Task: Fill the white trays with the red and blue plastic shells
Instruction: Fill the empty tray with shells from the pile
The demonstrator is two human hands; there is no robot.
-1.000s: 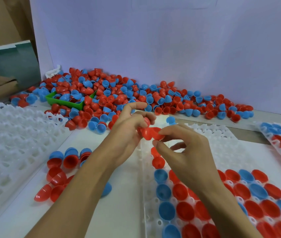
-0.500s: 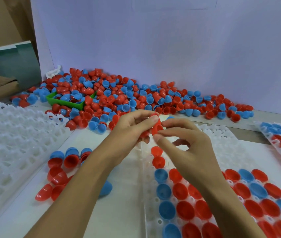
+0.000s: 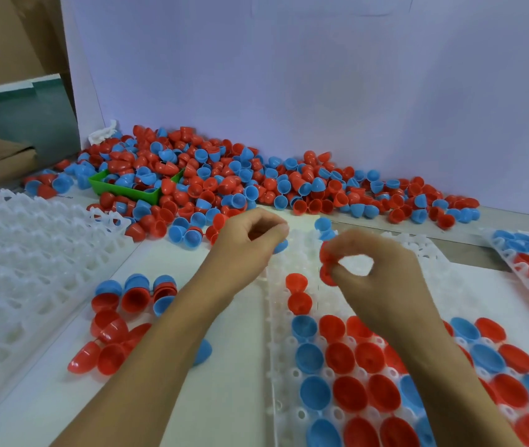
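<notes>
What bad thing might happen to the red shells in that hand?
The right hand pinches red shells by fingertips only, above the white tray; they might slip and bounce away. Two red shells sit alone near the tray's edge, so a passing wrist may knock them out.

Shell pile [image 3: 256, 179] at back by wall [image 3: 321, 75]; bin [image 3: 121, 190] in it, left. Part-filled tray [image 3: 289, 366] front-right on worktop [image 3: 224, 398]; tray stack [image 3: 14, 269] left.

Pale lilac wall [image 3: 321, 91], white tabletop [image 3: 224, 398], brown cardboard [image 3: 8, 33] at left
</notes>
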